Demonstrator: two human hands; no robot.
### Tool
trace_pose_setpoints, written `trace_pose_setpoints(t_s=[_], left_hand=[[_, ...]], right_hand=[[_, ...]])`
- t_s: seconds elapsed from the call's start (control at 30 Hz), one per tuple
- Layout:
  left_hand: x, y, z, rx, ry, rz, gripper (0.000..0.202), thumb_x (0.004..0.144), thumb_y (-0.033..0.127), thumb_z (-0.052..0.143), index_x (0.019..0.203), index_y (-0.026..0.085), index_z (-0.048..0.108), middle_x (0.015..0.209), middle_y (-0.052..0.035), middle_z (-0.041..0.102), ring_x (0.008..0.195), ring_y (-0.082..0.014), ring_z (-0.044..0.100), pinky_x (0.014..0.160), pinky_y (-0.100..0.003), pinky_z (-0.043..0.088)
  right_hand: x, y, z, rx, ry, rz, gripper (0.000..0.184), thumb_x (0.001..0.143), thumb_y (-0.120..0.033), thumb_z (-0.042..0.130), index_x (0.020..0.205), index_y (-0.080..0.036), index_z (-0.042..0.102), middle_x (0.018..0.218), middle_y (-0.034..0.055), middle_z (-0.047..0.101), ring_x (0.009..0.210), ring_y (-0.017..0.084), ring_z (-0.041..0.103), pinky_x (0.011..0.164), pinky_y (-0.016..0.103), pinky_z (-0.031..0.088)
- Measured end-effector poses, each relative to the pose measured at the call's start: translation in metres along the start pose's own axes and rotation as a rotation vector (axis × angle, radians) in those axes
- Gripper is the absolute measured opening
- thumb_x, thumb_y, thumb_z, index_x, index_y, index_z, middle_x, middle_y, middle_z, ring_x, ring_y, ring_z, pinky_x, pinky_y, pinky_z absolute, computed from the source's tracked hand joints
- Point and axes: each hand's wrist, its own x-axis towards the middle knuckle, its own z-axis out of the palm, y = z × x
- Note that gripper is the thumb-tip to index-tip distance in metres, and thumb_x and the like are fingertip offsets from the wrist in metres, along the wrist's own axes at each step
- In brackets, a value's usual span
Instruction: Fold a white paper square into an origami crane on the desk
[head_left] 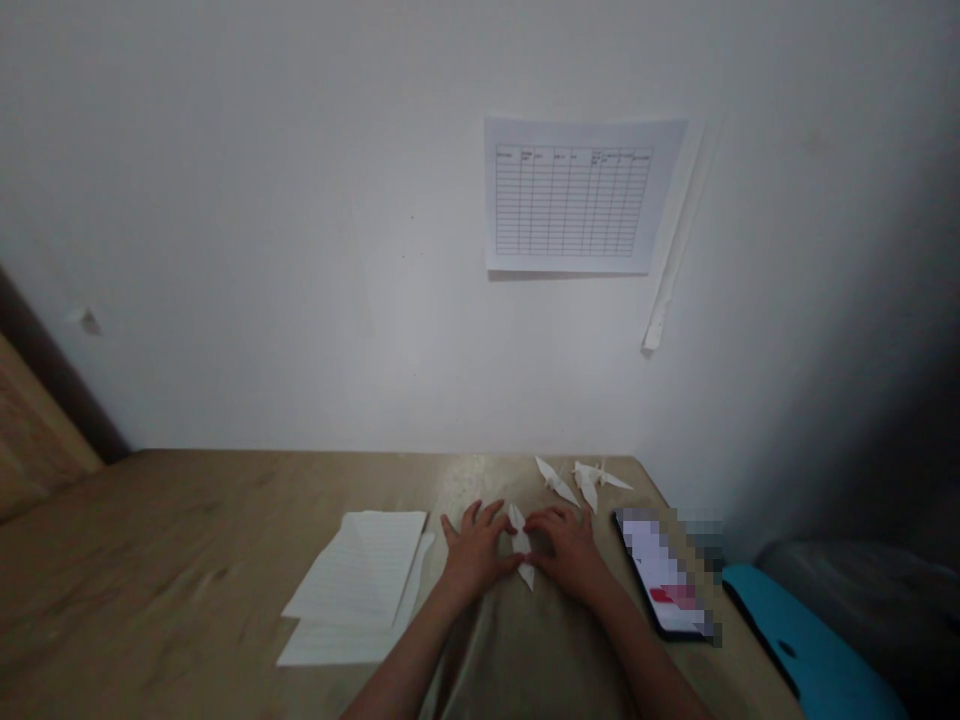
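Note:
A narrow white piece of folded paper (520,540), pointed at both ends, lies on the brown covered table between my hands. My left hand (478,550) has thumb and forefinger closed on its left edge, with the other fingers fanned outward. From the other side, my right hand (568,550) grips it with thumb and curled forefinger. Part of the paper's middle is hidden by the fingertips. Just beyond my right hand lie several folded paper birds, among them one paper bird (556,482) set apart on the left.
Lined paper sheets (360,570) are stacked left of my left hand. A phone (656,575) with a lit screen lies to the right. Past the table's right edge is a blue object (814,640). A printed table sheet (574,200) hangs on the white wall.

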Motion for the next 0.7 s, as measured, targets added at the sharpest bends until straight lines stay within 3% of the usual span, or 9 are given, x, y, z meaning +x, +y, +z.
trace_pose_setpoints(t_s=[0.23, 0.4, 0.57, 0.7], left_hand=[[-0.005, -0.004, -0.004, 0.02, -0.077, 0.023, 0.058, 0.072, 0.056, 0.076, 0.125, 0.039, 0.062, 0.163, -0.003, 0.037, 0.153, -0.0401, 0.021, 0.112, -0.083, 0.002], [-0.004, -0.01, -0.001, 0.039, -0.073, 0.054, 0.069, 0.068, 0.061, 0.079, 0.132, 0.048, 0.058, 0.164, -0.002, 0.035, 0.154, -0.0406, 0.018, 0.113, -0.081, -0.002], [-0.005, -0.014, -0.001, 0.039, -0.063, 0.074, 0.067, 0.07, 0.066, 0.076, 0.134, 0.058, 0.055, 0.166, 0.0021, 0.03, 0.155, -0.0428, 0.015, 0.112, -0.08, -0.009], [-0.004, -0.014, -0.003, 0.026, -0.036, 0.054, 0.043, 0.087, 0.061, 0.061, 0.129, 0.063, 0.055, 0.164, 0.0083, 0.034, 0.155, -0.0416, 0.016, 0.111, -0.081, -0.008]], right_hand=[[-0.004, 0.006, -0.003, 0.057, -0.056, 0.015, 0.042, 0.076, -0.037, 0.077, 0.117, -0.035, 0.068, 0.133, 0.0021, 0.066, 0.138, 0.03, 0.044, 0.121, 0.061, -0.005], [-0.005, 0.009, -0.003, 0.104, -0.075, 0.041, 0.05, 0.07, -0.04, 0.082, 0.117, -0.035, 0.068, 0.137, 0.0037, 0.064, 0.141, 0.031, 0.04, 0.121, 0.061, -0.006], [-0.004, 0.01, -0.003, 0.144, -0.091, 0.049, 0.045, 0.071, -0.039, 0.081, 0.114, -0.034, 0.069, 0.137, 0.0033, 0.063, 0.143, 0.031, 0.038, 0.12, 0.063, -0.009], [-0.004, 0.009, -0.003, 0.146, -0.093, 0.053, 0.044, 0.072, -0.036, 0.081, 0.114, -0.033, 0.069, 0.137, 0.0032, 0.063, 0.143, 0.031, 0.038, 0.12, 0.063, -0.009]])
